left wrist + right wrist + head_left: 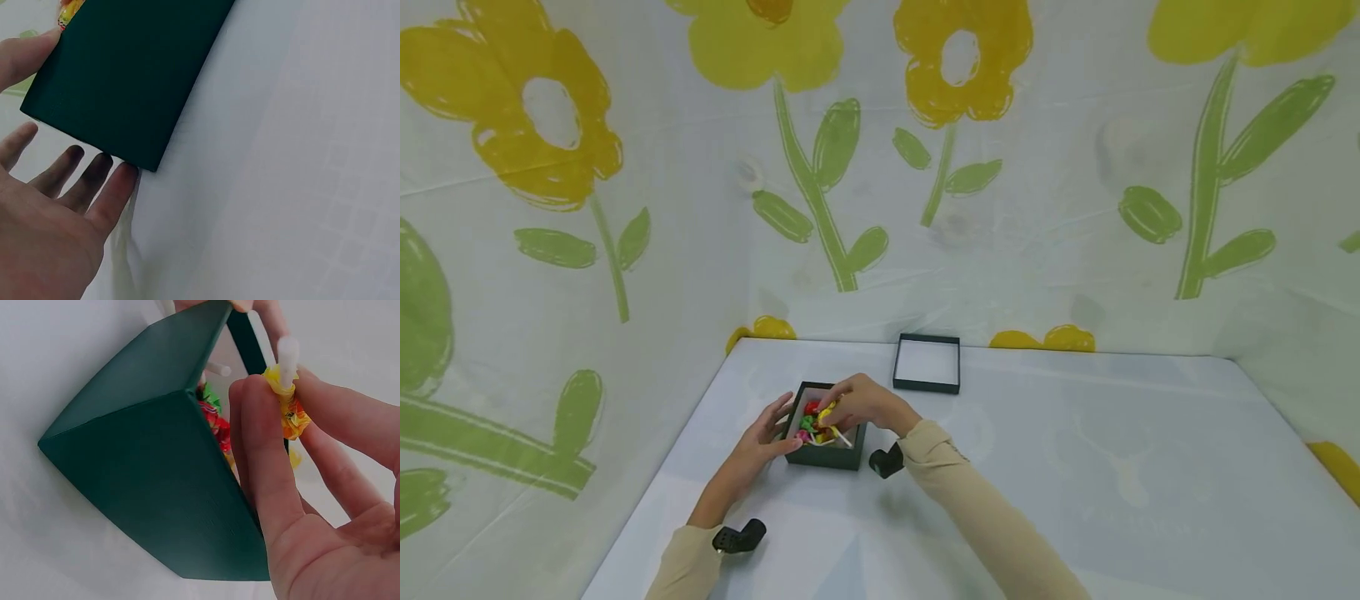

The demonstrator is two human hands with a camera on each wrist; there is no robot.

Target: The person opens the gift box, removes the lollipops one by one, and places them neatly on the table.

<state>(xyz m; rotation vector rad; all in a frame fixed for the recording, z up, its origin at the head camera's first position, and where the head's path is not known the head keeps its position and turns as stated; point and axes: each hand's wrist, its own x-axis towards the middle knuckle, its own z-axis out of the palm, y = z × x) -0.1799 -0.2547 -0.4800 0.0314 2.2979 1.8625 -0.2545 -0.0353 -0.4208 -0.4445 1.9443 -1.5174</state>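
A dark green open box [823,456] stands on the table with several wrapped lollipops [807,423] inside, in red, green, pink and yellow. At its left front corner my left hand [752,450] holds the box, thumb over the front rim and fingertips against the left side; the left wrist view shows that thumb [28,59] on the rim. Over the box, my right hand [867,403] pinches a yellow-wrapped lollipop [289,412] between thumb and fingers. Its white stick [287,356] points up in the right wrist view. Part of the box's contents is hidden by the right hand.
A dark-rimmed lid [927,387] with a white inside lies behind and to the right of the box. The white table [1075,467] extends to the right. A flower-patterned cloth [1045,217] hangs behind the table and along its left.
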